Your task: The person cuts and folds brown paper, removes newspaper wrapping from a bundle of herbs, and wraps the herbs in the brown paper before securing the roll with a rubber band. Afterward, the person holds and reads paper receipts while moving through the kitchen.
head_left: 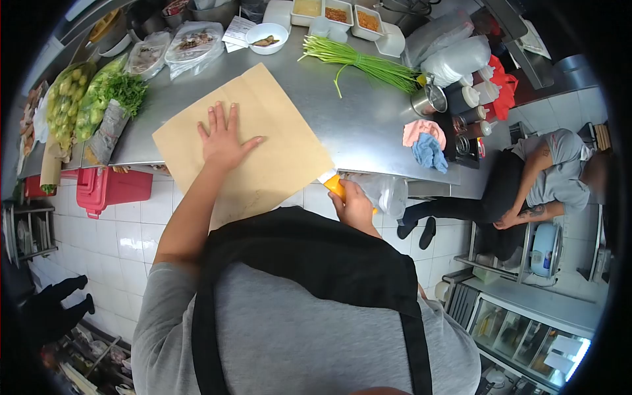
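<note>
Left hand [226,139] splayed wide, flat on tan rectangular paper sheet [276,125]. Right hand [356,205] gripping yellow plastic-handled tool [334,185] at sheet's right corner.

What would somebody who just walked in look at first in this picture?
Probably the big sheet of brown paper, which sticks out over the front edge of the metal counter, with the person's left hand spread flat on it. Next might come the orange-handled tool in the right hand, by the paper's right corner. The bright green bunch of long stalks farther back on the counter stands out too.
</note>
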### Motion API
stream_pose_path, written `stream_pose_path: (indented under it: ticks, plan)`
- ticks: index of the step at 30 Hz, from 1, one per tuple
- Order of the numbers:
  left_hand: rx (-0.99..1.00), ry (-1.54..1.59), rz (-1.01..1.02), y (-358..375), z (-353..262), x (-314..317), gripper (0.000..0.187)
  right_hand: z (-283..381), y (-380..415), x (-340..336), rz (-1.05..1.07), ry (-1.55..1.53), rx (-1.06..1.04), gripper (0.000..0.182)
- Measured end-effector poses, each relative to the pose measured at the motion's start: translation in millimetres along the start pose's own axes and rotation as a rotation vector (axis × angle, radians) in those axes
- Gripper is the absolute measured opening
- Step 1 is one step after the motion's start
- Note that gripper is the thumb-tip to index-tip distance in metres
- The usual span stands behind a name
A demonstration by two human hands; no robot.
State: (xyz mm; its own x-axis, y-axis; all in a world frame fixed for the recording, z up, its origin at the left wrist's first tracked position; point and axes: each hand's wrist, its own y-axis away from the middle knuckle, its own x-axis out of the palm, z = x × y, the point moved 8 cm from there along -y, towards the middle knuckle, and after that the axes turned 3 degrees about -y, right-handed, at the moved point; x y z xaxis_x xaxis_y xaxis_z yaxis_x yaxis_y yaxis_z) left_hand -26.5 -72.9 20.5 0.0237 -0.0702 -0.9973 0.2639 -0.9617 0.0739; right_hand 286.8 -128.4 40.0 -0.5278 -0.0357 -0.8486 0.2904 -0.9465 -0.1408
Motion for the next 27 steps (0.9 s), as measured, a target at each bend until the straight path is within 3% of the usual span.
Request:
stream_pose_path:
  ticks: [5, 11, 13, 22, 27]
  plan:
    - [0.002, -0.001, -0.012, -3.0, -2.8, -1.8, 0.107, -43.7, -5.7, -33.9, -0.037, 0.071, 0.031, 0.033]
    - [0.01, 0.011, -0.023, -1.5, -0.5, -0.7, 0.108, -6.8, -57.8, -3.8, 0.08, 0.046, -0.044, 0.033]
    - [0.015, 0.027, -0.056, -2.3, 1.1, -2.5, 0.107, -16.4, -77.2, -13.7, -0.024, 0.033, -0.066, 0.034]
    - [0.017, 0.018, -0.021, -3.4, 3.4, -0.9, 0.11, 14.8, -140.1, 8.0, 0.027, 0.077, -0.176, 0.035]
    - [0.016, 0.024, 0.005, -4.2, 3.0, -4.3, 0.11, -52.0, -146.7, -57.6, -0.217, 0.113, -0.051, 0.036]
